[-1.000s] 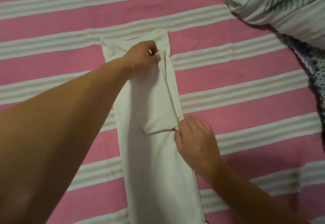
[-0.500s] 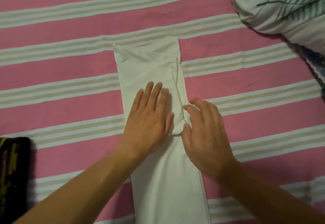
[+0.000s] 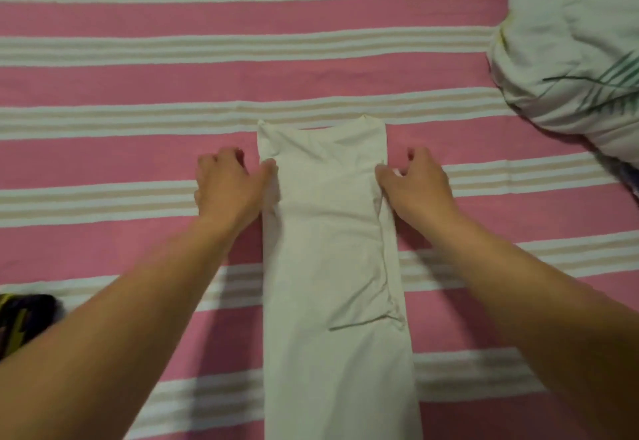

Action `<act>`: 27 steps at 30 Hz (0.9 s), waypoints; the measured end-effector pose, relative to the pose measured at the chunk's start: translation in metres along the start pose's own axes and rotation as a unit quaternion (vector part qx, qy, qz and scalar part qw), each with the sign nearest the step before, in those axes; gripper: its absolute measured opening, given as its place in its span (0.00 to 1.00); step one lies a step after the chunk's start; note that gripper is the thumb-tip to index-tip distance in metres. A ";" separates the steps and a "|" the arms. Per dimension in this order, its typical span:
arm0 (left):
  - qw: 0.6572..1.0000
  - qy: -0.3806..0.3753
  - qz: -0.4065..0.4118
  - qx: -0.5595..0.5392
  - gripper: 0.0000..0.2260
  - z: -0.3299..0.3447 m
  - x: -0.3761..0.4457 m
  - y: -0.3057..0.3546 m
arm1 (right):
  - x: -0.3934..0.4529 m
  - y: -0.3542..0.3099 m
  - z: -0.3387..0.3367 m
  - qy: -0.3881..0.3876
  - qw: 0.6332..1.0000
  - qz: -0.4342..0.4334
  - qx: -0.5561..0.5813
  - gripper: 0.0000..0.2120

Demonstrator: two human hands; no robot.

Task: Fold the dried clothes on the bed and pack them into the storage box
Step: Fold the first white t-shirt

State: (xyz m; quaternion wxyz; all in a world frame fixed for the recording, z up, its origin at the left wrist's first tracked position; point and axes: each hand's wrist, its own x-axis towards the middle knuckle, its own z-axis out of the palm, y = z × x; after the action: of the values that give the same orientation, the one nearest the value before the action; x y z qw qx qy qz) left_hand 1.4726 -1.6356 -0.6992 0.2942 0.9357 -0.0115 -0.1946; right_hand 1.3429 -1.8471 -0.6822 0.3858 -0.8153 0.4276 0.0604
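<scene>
A white garment (image 3: 332,266) lies folded lengthwise on the striped bed (image 3: 138,87). The left hand (image 3: 230,190) and right hand (image 3: 416,185) pinch its opposite edges near the top.

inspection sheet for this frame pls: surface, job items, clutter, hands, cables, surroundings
Surface: bed sheet, pink with pale stripes.
Job's things: white garment folded into a long strip, lying flat; storage box not seen.
Clutter: crumpled bedding at far right; dark patterned item at left edge.
Grippers: left hand and right hand at the strip's side edges near its far end, fingers curled; grip unclear.
Cables: nothing seen.
Surroundings: nothing seen beyond the bed.
</scene>
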 end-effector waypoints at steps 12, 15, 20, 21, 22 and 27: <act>0.879 -0.231 -0.025 -0.417 0.07 -0.082 -0.090 -0.015 | -0.071 0.006 -0.057 -0.099 0.969 -0.088 0.210 0.13; 0.895 -0.263 -0.090 -0.349 0.09 -0.070 -0.145 -0.052 | -0.123 0.055 -0.040 -0.128 0.983 -0.073 0.107 0.22; 0.873 -0.270 -0.207 -0.350 0.06 -0.036 -0.178 -0.081 | -0.163 0.096 -0.014 -0.144 0.985 0.002 0.099 0.19; 0.880 -0.254 -0.202 -0.345 0.05 -0.033 -0.180 -0.080 | -0.163 0.097 -0.010 -0.127 0.983 0.023 0.127 0.14; 0.891 -0.237 -0.193 -0.335 0.04 -0.031 -0.182 -0.077 | -0.163 0.095 -0.006 -0.105 0.982 0.042 0.150 0.08; 0.916 -0.212 -0.173 -0.293 0.03 -0.029 -0.193 -0.062 | -0.160 0.085 0.007 -0.053 0.980 0.117 0.150 0.06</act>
State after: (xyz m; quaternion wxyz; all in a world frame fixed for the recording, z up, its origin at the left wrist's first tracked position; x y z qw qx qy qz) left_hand 1.2992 -1.5420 -0.6429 0.5072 0.7319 0.1463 -0.4309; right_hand 1.1814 -1.7667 -0.6679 0.5161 -0.6884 0.5027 0.0838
